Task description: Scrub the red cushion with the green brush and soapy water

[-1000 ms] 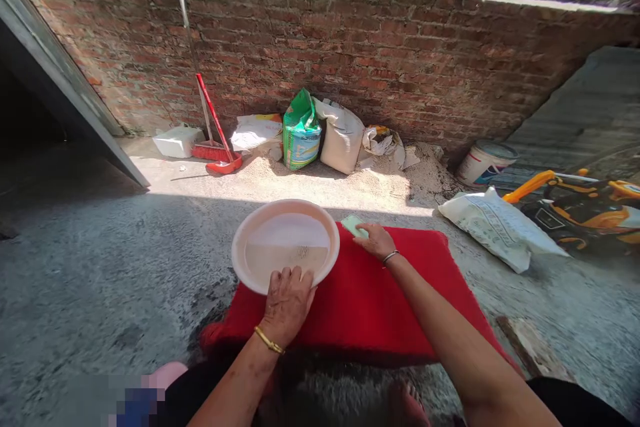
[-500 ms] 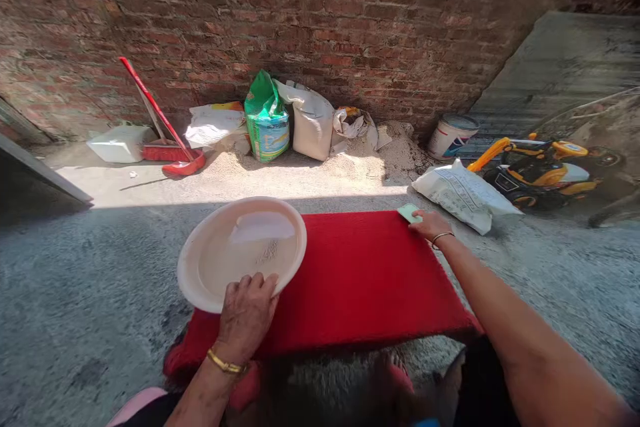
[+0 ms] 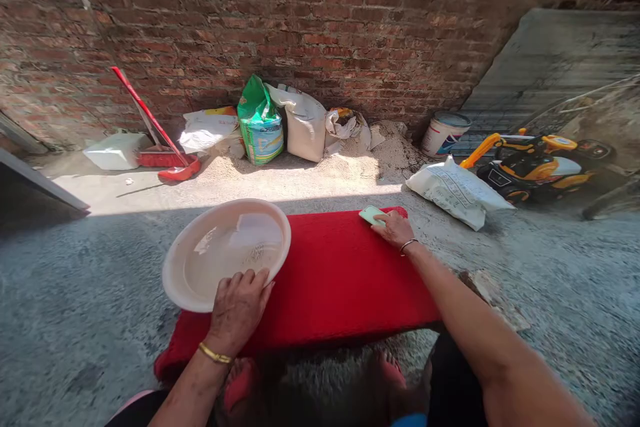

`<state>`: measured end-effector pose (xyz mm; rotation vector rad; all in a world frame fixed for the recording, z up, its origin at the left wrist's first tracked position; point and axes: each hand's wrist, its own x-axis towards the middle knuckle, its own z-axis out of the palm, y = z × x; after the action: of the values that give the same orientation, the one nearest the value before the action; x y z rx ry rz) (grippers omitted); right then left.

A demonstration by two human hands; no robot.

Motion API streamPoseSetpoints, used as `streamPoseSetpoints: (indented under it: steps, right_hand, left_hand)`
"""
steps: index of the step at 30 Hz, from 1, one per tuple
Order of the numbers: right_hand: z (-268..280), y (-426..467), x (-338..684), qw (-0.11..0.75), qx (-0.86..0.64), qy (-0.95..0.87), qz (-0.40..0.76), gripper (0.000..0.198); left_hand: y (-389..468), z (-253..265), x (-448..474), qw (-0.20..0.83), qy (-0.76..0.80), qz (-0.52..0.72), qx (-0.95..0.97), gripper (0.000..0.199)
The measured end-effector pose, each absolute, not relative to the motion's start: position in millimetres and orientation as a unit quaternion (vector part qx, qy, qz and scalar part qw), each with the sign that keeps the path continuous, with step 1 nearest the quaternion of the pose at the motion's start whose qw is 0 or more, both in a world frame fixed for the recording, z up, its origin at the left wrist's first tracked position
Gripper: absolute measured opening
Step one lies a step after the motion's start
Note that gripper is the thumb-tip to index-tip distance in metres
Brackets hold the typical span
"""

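My left hand is closed over the near rim of a wide, pale plastic basin. Shallow water in the basin reflects light. It sits on the left part of a red cloth, which is spread over a low, bench-like surface and hangs over its near edge. Near the far right corner, my right hand grips a pale green, flat rectangular block against the cloth. Whether this is soap or a brush I cannot tell. Its underside is hidden.
Against the brick wall stand a green sack, a white sack and a bucket. A red broom and dustpan lie left of them. Right of the cloth are a stuffed bag and a yellow-black toy vehicle.
My right hand has moved left along the far edge of the red cloth with the pale green block. My left hand stays on the basin rim. The whole view has shifted slightly.
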<state>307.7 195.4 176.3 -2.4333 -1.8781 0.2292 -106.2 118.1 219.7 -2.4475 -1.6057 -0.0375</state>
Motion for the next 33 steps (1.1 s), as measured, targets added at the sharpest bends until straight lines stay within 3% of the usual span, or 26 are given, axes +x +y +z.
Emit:
streamPoseSetpoints:
  steps: [4, 7, 10, 15, 18, 22, 25, 29, 33]
  right_hand:
    - [182, 185, 349, -0.027, -0.803, -0.584, 0.112, 0.045]
    - [190, 168, 389, -0.051, -0.859, -0.504, 0.078, 0.046]
    - [193, 162, 393, -0.021, -0.879, -0.475, 0.038, 0.046]
    - [186, 177, 340, 0.04, -0.768, -0.633, 0.09, 0.043]
    - [188, 173, 341, -0.011, -0.756, -0.645, 0.111, 0.043]
    - [200, 148, 389, -0.069, -0.85, -0.518, 0.064, 0.043]
    - [206, 139, 400, -0.032, -0.871, -0.49, 0.008, 0.044]
    - [201, 149, 341, 0.043, -0.769, -0.63, 0.096, 0.043]
    - [195, 168, 287, 0.053, -0.676, -0.722, 0.137, 0.043]
  left_hand:
    - [121, 220, -105, 0.098, -0.548, 0.002, -0.831, 0.029]
    - [122, 220, -104, 0.088, -0.549, 0.002, -0.831, 0.03]
    - [123, 220, -101, 0.087, -0.553, 0.005, -0.829, 0.031]
    - [124, 222, -95, 0.093, -0.555, 0.007, -0.827, 0.032]
    - [126, 222, -93, 0.092, -0.557, 0.012, -0.825, 0.033]
    - [126, 221, -93, 0.081, -0.558, 0.017, -0.826, 0.033]
    - [126, 220, -94, 0.076, -0.563, 0.021, -0.823, 0.034]
    - [126, 222, -92, 0.065, -0.565, 0.036, -0.822, 0.036]
    - [128, 226, -89, 0.067, -0.567, 0.046, -0.82, 0.038]
